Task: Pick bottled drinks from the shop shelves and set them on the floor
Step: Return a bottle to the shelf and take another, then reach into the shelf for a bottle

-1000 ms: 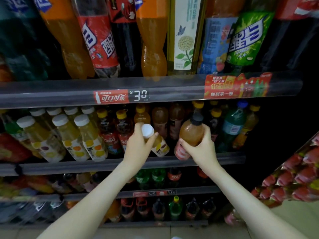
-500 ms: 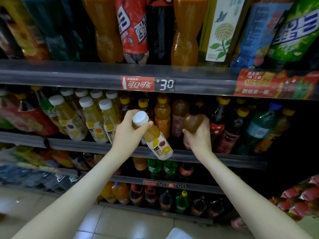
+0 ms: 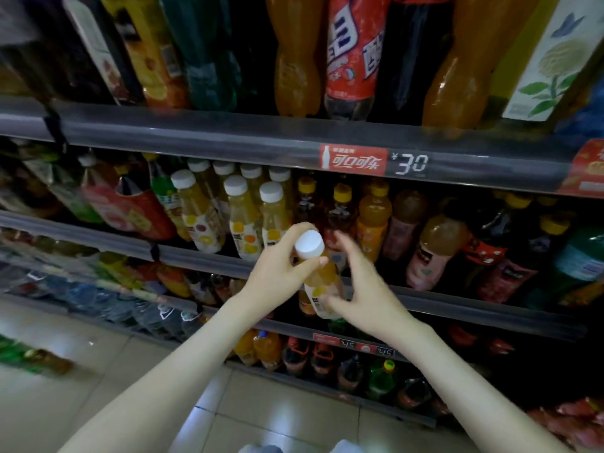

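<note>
At far left the tiled floor (image 3: 75, 380) carries some blurred bottles (image 3: 29, 354) (green and amber, too smeared to tell whether they stand or lie), just in front of the lowest shelf. Above them runs the middle shelf (image 3: 98, 235). On it a cluster of capped juices (image 3: 242, 220) stands close together, with white lids and yellow drink.

Just right of that cluster, the left hand (image 3: 277, 273) grips a juice bottle (image 3: 322, 279) round its neck. Fingers and thumb curl right under the white cap (image 3: 309, 244). The bottle is tilted, cap up and to the left, base down and to the right. It hangs in the air in front of the middle shelf's rail, well above the floor.

The right hand (image 3: 362, 289) is just beside it, fingers spread and motion-blurred, holding nothing. Its thumb crosses the low part of the bottle's label; I cannot tell whether it touches.

Above both hands, the upper shelf (image 3: 196, 132) bears large orange bottles (image 3: 294, 53) and a red-labelled one (image 3: 356, 50). On its rail a red price tag (image 3: 353, 160) sits beside the figure 30.

Right of the right hand, a brown bottle (image 3: 434, 250) with a pink label leans on the middle shelf among dark bottles with yellow lids. At the far right edge stands a green bottle (image 3: 581, 256).
</note>
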The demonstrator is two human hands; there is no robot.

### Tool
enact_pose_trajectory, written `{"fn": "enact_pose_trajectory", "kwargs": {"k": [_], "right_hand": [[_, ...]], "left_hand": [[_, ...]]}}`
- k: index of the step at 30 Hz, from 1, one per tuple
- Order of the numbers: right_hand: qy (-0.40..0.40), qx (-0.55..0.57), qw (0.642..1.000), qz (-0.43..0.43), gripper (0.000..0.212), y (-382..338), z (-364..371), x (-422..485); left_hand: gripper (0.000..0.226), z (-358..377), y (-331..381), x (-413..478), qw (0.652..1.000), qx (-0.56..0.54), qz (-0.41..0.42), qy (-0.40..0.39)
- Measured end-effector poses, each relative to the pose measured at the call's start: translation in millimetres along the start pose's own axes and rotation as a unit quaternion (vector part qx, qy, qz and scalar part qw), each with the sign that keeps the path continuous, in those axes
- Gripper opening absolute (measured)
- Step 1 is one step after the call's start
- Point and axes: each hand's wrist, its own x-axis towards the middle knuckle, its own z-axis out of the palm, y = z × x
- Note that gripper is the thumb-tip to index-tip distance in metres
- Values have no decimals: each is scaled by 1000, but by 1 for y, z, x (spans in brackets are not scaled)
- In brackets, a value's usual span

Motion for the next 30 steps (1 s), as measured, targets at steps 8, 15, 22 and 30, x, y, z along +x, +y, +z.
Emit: {"fn": "enact_pose_trajectory", "kwargs": {"k": [8,15,22,30], "right_hand": [[-64,6,996,67,53,-52,111,62],[103,56,988,96,24,-96,203,125],[275,-19,948,157,37,-104,195,156],[341,-84,924,149,41,-102,211,174]], "left_hand": [[51,-111,-66,-18,995,36,31,-85],[54,-212,-125,-7,995,62,47,-54],[54,-236,-174,6,979,204,28,9],[69,-206,-171,43,930,334,144,48]]}}
